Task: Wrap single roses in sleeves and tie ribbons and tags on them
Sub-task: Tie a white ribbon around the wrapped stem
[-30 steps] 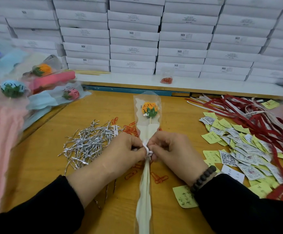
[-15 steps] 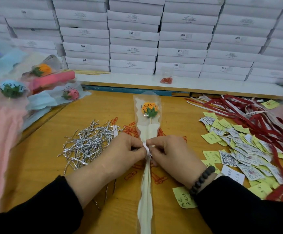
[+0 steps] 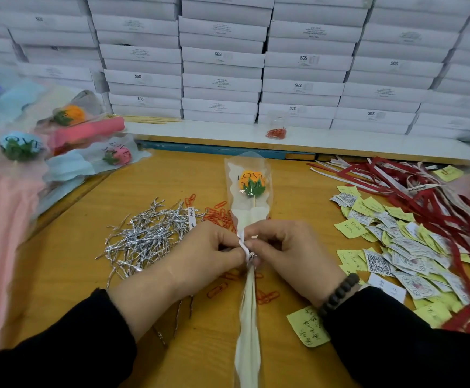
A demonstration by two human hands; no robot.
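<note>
Orange rose [image 3: 250,182] already in its sleeve [image 3: 247,289], lying mid-table. Left hand [image 3: 200,253] & right hand [image 3: 290,253] both pinch the white ribbon [image 3: 242,243] at the neck, tying, prob. Tag not yet on; finished ones [image 3: 60,141] piled at left.

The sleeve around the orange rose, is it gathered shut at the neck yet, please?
Gathered. Both hands pinch the sleeve tight below the orange rose; whether it is tied cannot be told.

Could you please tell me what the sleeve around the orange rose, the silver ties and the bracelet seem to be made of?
Sleeve: clear glossy plastic film over a cream paper-like liner; the rose shows through.
Silver ties: probably foil-coated wire; they glint and hold kinks.
Bracelet: dark matte round beads, possibly wood.
</note>
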